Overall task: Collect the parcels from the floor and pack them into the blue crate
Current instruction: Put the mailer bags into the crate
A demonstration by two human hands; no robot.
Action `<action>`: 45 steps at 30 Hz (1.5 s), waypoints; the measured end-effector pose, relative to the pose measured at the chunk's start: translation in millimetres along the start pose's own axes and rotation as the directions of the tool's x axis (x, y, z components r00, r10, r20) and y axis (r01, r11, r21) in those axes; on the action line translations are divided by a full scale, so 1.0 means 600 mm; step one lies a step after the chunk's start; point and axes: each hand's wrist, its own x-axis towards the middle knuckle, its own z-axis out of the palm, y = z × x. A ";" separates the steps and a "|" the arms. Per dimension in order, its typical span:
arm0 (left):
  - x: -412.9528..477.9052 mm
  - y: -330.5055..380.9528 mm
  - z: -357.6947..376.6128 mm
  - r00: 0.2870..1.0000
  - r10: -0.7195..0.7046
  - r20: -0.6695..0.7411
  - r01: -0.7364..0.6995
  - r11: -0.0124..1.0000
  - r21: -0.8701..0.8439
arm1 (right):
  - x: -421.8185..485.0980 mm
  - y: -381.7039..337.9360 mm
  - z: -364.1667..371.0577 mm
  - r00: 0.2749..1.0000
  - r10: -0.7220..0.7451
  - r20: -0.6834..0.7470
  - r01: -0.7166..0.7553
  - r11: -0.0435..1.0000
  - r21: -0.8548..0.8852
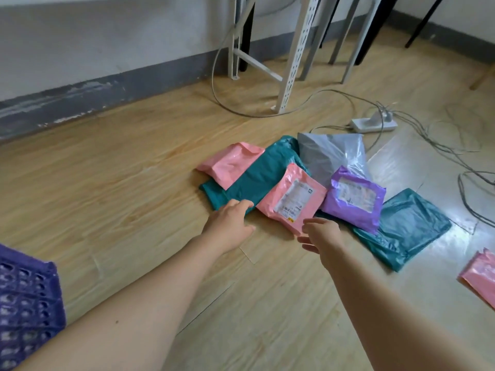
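Wood-laminate floor (pixel 107 162): plastic mailer parcels (pixel 329 153) heaped centre-right; blue perforated plastic crate (pixel 26 295) lower left, well apart. Left grip (pixel 230 223) released, fingers (pixel 237 204) resting on long teal plastic parcel (pixel 257 178). Right grip (pixel 321 236) released, empty, just beside pink labelled plastic parcel (pixel 292 199).

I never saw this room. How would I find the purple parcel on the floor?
Look at the wooden floor near the white power strip, where a heap of parcels lies. The purple parcel sits on the heap's right side, in front of the grey bag, overlapping a teal parcel. It is the only purple one, with a white label on top.
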 end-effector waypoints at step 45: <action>0.028 -0.019 -0.007 0.998 0.004 -0.066 -0.005 1.000 -0.021 | 0.026 -0.036 0.018 0.977 0.113 0.179 -0.099 0.991 -0.088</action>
